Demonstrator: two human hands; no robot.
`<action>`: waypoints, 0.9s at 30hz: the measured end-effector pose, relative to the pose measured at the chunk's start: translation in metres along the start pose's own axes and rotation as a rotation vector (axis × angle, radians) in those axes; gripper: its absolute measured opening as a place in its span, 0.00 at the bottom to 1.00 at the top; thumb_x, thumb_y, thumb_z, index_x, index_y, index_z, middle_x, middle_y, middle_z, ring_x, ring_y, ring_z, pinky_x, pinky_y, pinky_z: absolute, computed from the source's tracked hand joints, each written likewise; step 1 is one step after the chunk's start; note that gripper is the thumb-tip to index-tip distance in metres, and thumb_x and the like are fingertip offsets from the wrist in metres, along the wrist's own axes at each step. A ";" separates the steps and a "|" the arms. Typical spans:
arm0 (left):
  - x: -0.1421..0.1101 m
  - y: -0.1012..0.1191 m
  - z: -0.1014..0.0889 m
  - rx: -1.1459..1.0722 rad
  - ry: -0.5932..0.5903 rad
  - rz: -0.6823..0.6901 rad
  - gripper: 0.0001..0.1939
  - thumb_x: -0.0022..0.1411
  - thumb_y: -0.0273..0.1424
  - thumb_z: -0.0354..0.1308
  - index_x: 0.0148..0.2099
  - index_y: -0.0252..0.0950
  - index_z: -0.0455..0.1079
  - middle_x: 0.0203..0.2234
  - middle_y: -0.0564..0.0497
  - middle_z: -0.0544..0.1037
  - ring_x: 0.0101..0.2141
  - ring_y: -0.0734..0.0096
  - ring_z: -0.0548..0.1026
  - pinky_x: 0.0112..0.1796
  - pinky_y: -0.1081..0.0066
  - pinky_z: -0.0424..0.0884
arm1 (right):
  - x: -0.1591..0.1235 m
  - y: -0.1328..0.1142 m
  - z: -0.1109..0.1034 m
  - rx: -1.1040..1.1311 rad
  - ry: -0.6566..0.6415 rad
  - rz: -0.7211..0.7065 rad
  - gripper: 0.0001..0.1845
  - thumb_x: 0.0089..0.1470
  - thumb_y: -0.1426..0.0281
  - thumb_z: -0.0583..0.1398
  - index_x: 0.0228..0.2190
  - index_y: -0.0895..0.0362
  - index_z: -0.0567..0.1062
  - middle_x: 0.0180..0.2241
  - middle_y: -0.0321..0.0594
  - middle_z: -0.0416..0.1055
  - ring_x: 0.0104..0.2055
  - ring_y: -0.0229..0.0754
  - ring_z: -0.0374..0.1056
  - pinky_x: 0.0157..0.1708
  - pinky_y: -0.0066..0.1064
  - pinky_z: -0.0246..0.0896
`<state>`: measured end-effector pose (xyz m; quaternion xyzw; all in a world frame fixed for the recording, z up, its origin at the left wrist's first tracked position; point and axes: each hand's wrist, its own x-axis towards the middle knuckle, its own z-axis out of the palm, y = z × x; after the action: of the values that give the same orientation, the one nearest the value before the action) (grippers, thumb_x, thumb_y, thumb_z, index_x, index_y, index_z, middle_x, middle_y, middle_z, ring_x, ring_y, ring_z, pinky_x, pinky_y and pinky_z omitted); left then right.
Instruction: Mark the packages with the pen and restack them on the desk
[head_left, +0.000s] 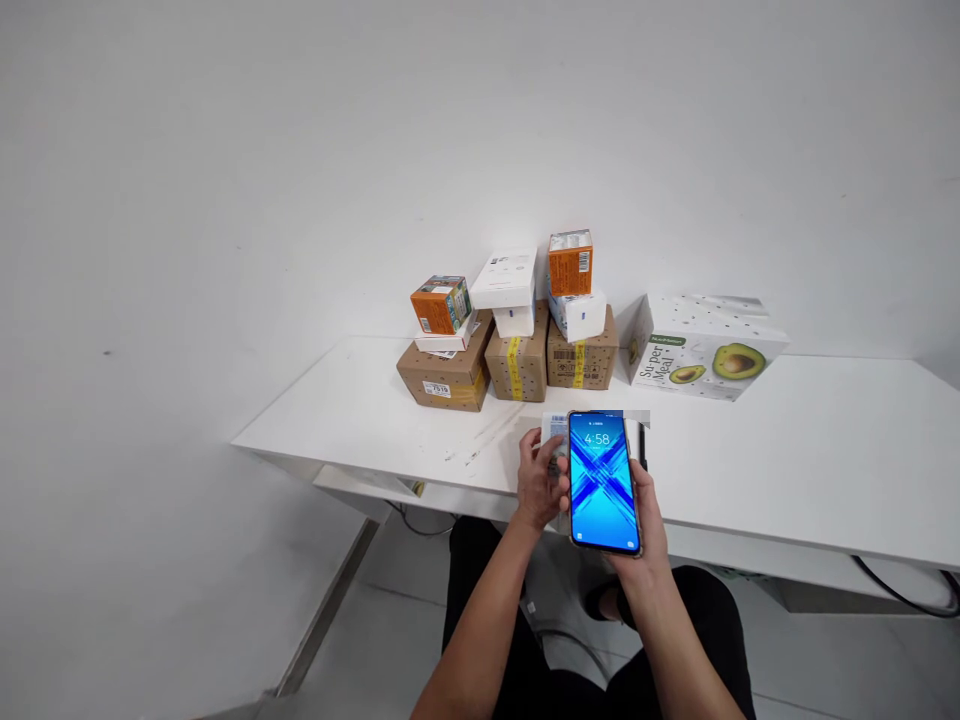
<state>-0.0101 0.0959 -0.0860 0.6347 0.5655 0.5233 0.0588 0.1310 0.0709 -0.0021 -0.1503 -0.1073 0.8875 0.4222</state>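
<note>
A smartphone (602, 485) with a lit blue lock screen reading 4:58 is upright in my right hand (651, 515), whose fingers wrap its right edge and lower back. Close to the phone's left edge, my left hand (538, 485) has its fingers curled over a white printed box (553, 428). Most of this box is hidden behind the phone and my fingers. A dark, thin strip (643, 445) shows just right of the phone; I cannot make out what it is.
Three brown cardboard boxes (444, 375) stand along the back of the white table (750, 460). White packages (506, 275) and orange boxes (570, 265) are stacked on them. Farther right is a white avocado-print box (705, 345). Cables (900, 592) hang below the tabletop.
</note>
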 end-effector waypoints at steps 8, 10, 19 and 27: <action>0.003 0.005 0.000 0.046 0.019 0.071 0.18 0.63 0.35 0.52 0.54 0.37 0.64 0.52 0.41 0.59 0.53 0.57 0.65 0.50 0.57 0.69 | -0.016 -0.024 -0.010 -0.059 0.154 -0.115 0.26 0.55 0.54 0.55 0.47 0.58 0.74 0.44 0.49 0.76 0.44 0.54 0.74 0.44 0.50 0.68; 0.003 0.005 0.000 0.052 0.023 0.078 0.18 0.63 0.35 0.52 0.54 0.36 0.64 0.52 0.41 0.59 0.53 0.57 0.65 0.49 0.58 0.69 | -0.021 -0.031 -0.015 -0.059 0.185 -0.144 0.25 0.54 0.55 0.56 0.48 0.57 0.74 0.44 0.48 0.77 0.43 0.54 0.74 0.44 0.51 0.68; 0.002 0.001 0.003 0.064 0.029 0.070 0.18 0.63 0.36 0.51 0.54 0.37 0.64 0.52 0.41 0.59 0.53 0.57 0.64 0.49 0.57 0.70 | -0.041 -0.054 -0.030 -0.073 0.157 -0.240 0.28 0.54 0.56 0.57 0.53 0.55 0.70 0.46 0.49 0.76 0.44 0.54 0.74 0.44 0.53 0.68; 0.003 0.001 0.005 0.061 0.041 0.077 0.18 0.64 0.36 0.50 0.54 0.37 0.65 0.51 0.41 0.59 0.54 0.57 0.63 0.51 0.55 0.68 | -0.049 -0.066 -0.033 -0.130 0.201 -0.261 0.29 0.53 0.54 0.57 0.52 0.57 0.71 0.45 0.49 0.76 0.42 0.54 0.74 0.43 0.50 0.68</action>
<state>-0.0063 0.0999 -0.0853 0.6466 0.5577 0.5205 0.0077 0.2195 0.0761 -0.0028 -0.2498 -0.1402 0.7970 0.5318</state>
